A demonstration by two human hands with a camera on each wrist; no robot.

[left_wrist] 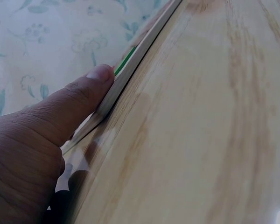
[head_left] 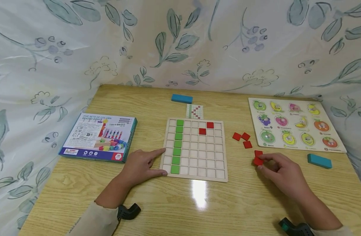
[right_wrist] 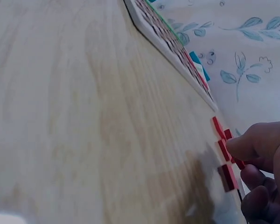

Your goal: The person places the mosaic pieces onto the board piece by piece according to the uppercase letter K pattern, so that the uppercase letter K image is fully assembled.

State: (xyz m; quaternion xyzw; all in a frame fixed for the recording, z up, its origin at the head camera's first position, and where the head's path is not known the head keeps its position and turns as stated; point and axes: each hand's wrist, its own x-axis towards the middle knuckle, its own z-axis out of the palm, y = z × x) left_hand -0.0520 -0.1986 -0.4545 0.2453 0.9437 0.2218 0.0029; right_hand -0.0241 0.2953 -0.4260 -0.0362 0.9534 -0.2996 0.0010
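Note:
In the head view, a wooden grid board (head_left: pixel 195 149) lies mid-table. A column of green tiles (head_left: pixel 176 151) fills its second column; two red tiles (head_left: pixel 210 125) sit in its upper right cells. My left hand (head_left: pixel 140 164) touches the board's left side with extended index finger and thumb; the left wrist view shows the thumb (left_wrist: pixel 91 86) on the edge. To the right of the board, my right hand (head_left: pixel 283 172) pinches a red square tile (head_left: pixel 258 161) between thumb and index finger. Another red tile (head_left: pixel 258 153) lies against it, partly overlapped.
Three loose red tiles (head_left: pixel 245 136) lie between the board and a fruit puzzle (head_left: pixel 274 129). Behind the board is a small pattern card (head_left: pixel 194 111) with a blue block (head_left: pixel 181 98). A second blue block (head_left: pixel 319 161) stands far right, a beaded-boxes carton (head_left: pixel 99 137) left.

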